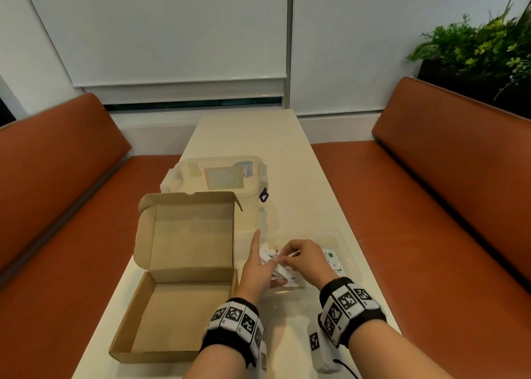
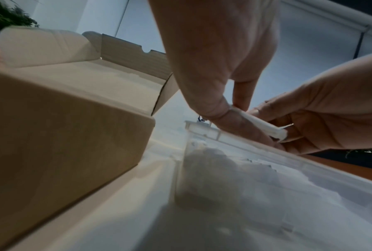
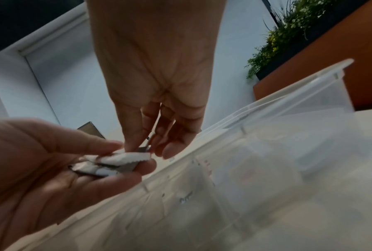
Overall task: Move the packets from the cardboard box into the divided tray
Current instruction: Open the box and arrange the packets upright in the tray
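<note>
The open cardboard box (image 1: 178, 315) lies at the near left of the table, and its bottom shows bare. To its right stands the clear divided tray (image 1: 349, 252) with white packets (image 1: 333, 259) in it. Above the tray's left part my left hand (image 1: 258, 266) holds a small stack of white packets (image 1: 280, 266), index finger pointing away. My right hand (image 1: 301, 256) pinches the top packet of that stack. The right wrist view shows the stack (image 3: 124, 158) between my left hand's thumb and fingers, with the right hand (image 3: 150, 149) on it. The left wrist view shows one packet (image 2: 264, 125) between both hands.
A clear lidded plastic container (image 1: 218, 174) stands behind the box, touching its raised lid. Orange benches (image 1: 431, 206) flank the narrow table on both sides. A planter (image 1: 474, 51) sits at the back right. A small marker block (image 1: 319, 350) lies by my right wrist.
</note>
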`<state>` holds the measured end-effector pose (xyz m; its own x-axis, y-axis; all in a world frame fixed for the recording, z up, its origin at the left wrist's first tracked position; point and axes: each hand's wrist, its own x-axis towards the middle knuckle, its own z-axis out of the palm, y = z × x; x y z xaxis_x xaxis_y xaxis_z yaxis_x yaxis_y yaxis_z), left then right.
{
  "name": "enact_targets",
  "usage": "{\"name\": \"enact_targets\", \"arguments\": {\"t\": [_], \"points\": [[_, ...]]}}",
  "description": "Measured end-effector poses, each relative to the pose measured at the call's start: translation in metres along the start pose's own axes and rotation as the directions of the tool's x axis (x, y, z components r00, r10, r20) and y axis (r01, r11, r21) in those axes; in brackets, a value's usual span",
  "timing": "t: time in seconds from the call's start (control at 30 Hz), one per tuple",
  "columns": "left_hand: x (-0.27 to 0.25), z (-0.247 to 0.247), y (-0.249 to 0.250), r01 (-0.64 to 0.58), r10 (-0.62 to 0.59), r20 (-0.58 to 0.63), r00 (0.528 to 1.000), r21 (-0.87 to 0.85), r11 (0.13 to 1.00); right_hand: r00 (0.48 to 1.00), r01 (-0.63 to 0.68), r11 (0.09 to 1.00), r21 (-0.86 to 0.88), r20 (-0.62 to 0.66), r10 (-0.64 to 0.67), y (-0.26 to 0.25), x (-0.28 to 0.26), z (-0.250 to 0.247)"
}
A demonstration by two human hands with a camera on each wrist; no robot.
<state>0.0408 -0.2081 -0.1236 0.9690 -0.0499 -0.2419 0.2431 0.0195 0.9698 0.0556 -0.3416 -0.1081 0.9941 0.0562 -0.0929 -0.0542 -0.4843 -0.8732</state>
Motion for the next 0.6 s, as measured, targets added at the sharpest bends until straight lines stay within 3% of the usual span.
{"name": "enact_targets", "arguments": {"t": [0.3,0.47,0.6], "points": [[-0.004,0.015,0.008,0.036,-0.037,0.091,0.995,0.010,0.999,0.999,-0.041,0.999,0.015,-0.016,0.041,0.006,-0.005,-0.013],[0.007,0.025,0.007,0.037,-0.037,-0.005,0.999,-0.004,0.999,0.990,-0.056,0.997,0.057,-0.126,0.063,0.014,-0.003,-0.029],[0.013,0.033,0.008,0.025,-0.019,-0.093,0.996,0.061,0.998,0.968,-0.053,0.955,0.293,-0.219,0.121,0.020,-0.005,-0.042]]}}
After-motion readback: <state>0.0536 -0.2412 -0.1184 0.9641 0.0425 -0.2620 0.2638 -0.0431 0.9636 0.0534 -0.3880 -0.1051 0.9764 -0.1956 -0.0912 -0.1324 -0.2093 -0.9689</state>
